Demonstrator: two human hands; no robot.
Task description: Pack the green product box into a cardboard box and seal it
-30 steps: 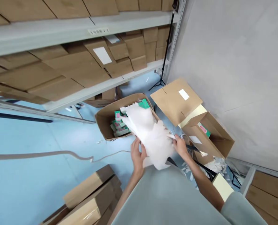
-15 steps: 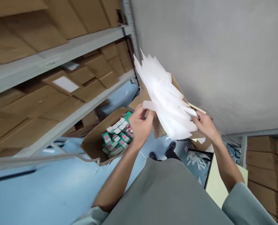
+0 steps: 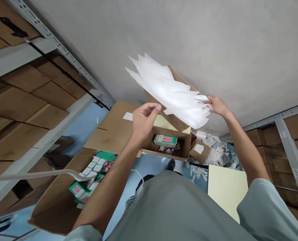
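White sheet bundle (image 3: 161, 87) is held mid-frame, above the open carton (image 3: 186, 146), gripped at its bunched right end by the right hand (image 3: 218, 105). Left hand (image 3: 144, 121) is placed just beside the lower edge, thumb and fingertips drawn close; whether a thin edge is pinched can't be told.

For handling: all layers should be clamped at the bunched end, since slip seems likeliest there. Far end is unsupported, so probably best propped from below with the left hand. Hard tugging should be avoided; tearing is a risk. Snagging on the raised cardboard flap (image 3: 179, 77) should be watched.

Bundle looks: thin, soft, layered, fanned, jagged points at upper left, creased near the grip. Material can't be confirmed.
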